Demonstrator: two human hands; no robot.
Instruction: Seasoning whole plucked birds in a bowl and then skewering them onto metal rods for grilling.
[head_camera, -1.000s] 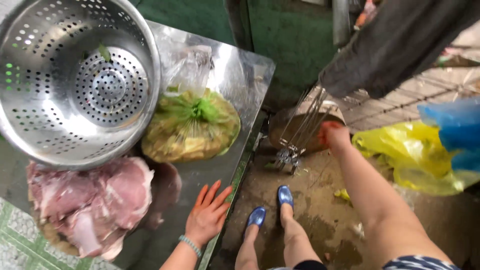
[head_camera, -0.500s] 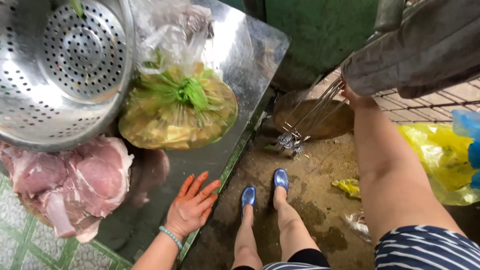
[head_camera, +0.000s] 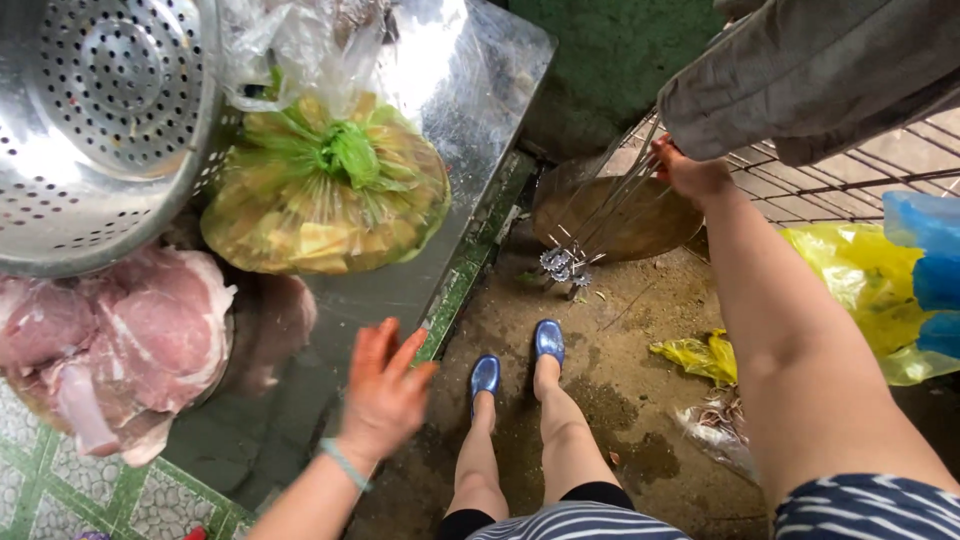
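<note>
My left hand (head_camera: 383, 392) hovers open, fingers spread, over the near edge of a shiny steel table (head_camera: 470, 90). Beside it lies a heap of raw pink meat (head_camera: 110, 340). My right hand (head_camera: 690, 172) reaches far out to the right and is shut on a bundle of thin metal skewers (head_camera: 600, 215), which slant down toward the ground. A tied plastic bag of yellow-green food (head_camera: 325, 195) rests mid-table. A large perforated steel colander (head_camera: 95, 120) sits at the upper left.
A round wooden board (head_camera: 620, 225) lies on the wet dirt ground past my blue shoes (head_camera: 515, 360). Yellow plastic bags (head_camera: 850, 280) and a blue bag (head_camera: 925, 260) sit at right. Grey cloth (head_camera: 810, 70) hangs over a wire rack (head_camera: 850, 175).
My left hand has lifted slightly off the table edge. My right hand has stayed on the skewers while the view shifted and moved closer.
</note>
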